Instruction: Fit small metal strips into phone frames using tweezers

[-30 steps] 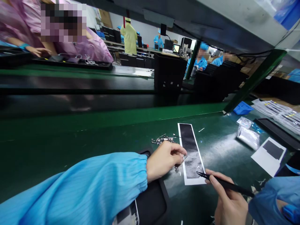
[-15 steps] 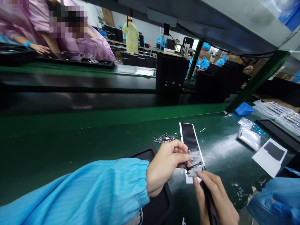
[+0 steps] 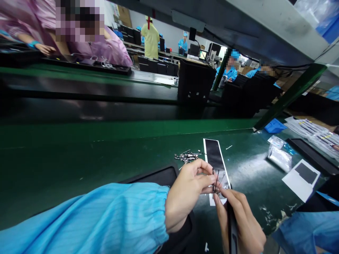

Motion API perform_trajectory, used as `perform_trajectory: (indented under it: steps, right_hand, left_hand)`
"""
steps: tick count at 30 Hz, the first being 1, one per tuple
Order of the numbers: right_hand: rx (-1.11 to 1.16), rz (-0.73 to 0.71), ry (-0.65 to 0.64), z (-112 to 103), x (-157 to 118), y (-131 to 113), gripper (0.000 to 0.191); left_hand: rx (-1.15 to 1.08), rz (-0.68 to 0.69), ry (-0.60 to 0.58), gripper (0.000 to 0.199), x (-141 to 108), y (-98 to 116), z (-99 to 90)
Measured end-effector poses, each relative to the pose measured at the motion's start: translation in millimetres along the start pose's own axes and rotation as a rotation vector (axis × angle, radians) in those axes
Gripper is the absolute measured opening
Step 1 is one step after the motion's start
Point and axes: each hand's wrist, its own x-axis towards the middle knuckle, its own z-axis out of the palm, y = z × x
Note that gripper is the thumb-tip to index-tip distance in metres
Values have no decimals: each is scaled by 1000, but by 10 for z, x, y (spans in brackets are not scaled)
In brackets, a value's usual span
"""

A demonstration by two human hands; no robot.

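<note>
At the pinch of the left hand (image 3: pixel 188 188), a thin dark part (image 3: pixel 217 178); right hand (image 3: pixel 242 217) meets its near end, tweezers (image 3: pixel 232 227) held between its fingers; likely light, flexible, easily creased; best taken by the thicker end; black-and-white sheet (image 3: pixel 214 153) beneath grip, loose pieces (image 3: pixel 186 156) beyond.

On the tabletop (image 3: pixel 92 162), parts (image 3: pixel 188 156) lie at twelve o'clock from the left hand (image 3: pixel 189 190); from the right hand (image 3: pixel 241 215), sheet (image 3: pixel 214 155) at eleven, bag (image 3: pixel 279 158) at one, card (image 3: pixel 302 179) at two.

Thin part (image 3: pixel 217 179) between left hand (image 3: pixel 189 188) and right hand (image 3: pixel 245 218); right holds tweezers (image 3: pixel 233 227).
</note>
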Motion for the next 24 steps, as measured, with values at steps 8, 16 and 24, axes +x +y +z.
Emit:
perform_trajectory:
  steps: [8,16,24]
  right_hand:
    - [-46,-111,39,22,7,-32,25]
    - [-23,-43,22,-2,3,-42,21]
    - [0,-12,-7,-90,39,-77,20]
  left_hand:
    - [52,-10,13,10,-59,12,21]
    - [137,54,33,10,-37,-2,2]
    - [204,-69,-11,7,-106,33,19]
